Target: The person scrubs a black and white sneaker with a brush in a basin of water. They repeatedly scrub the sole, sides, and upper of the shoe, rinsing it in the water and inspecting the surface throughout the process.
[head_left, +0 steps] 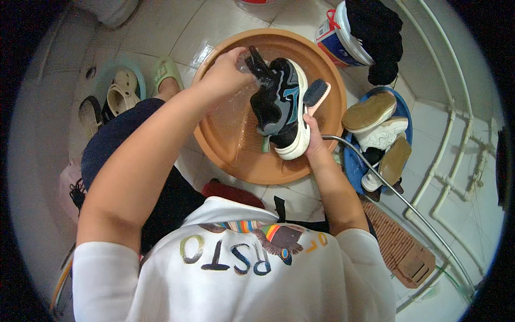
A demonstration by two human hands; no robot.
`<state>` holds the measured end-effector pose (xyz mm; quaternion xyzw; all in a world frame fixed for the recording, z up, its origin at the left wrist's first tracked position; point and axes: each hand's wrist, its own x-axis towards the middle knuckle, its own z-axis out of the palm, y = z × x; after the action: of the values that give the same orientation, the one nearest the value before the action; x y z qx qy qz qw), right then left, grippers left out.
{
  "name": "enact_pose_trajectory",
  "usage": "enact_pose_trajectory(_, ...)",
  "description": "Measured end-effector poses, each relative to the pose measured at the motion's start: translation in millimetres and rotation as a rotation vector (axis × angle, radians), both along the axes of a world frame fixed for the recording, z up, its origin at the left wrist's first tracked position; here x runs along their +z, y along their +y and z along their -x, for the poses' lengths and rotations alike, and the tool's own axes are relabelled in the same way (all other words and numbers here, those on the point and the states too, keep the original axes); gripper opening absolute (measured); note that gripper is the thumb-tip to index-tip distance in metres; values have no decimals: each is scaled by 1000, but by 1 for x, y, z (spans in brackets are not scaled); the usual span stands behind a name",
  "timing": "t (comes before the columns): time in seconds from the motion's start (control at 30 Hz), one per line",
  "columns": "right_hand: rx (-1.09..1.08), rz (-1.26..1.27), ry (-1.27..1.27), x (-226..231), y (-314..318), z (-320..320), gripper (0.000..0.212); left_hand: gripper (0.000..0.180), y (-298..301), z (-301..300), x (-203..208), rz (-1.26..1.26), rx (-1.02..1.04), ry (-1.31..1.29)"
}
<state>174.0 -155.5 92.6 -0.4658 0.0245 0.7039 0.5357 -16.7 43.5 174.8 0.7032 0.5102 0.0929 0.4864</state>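
A black and grey sneaker (273,102) with a thick white sole and blue trim is tilted on its side above an orange-brown basin (212,139). Its sole faces right. My right hand (314,137) grips the sole's edge from the right. Beside that hand, against the sole, a scrub brush (316,94) with dark bristles and a pale pink body points upward. At the sneaker's upper left, my left hand (230,70) has its fingers curled next to the black tongue. Splashing water blurs its fingertips, and what they hold is hidden.
To the right, a blue basin (409,115) holds several shoes, with a brown ridged washboard (399,247) below it. A metal hose (375,169) curves down to the right. A white bucket (343,37) carries dark cloth. Pale clogs (122,91) lie at left; pipes (445,145) line the wall.
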Motion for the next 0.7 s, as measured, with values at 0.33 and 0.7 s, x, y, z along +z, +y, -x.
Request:
enact_pose_trajectory(0.33,-8,79,232,-8,-45,24,65,93,27,-10,-97,427,110,-84)
enact_pose_trajectory(0.7,-22,199,426,-54,-60,51,72,51,12,-8,-142,876,407,-139)
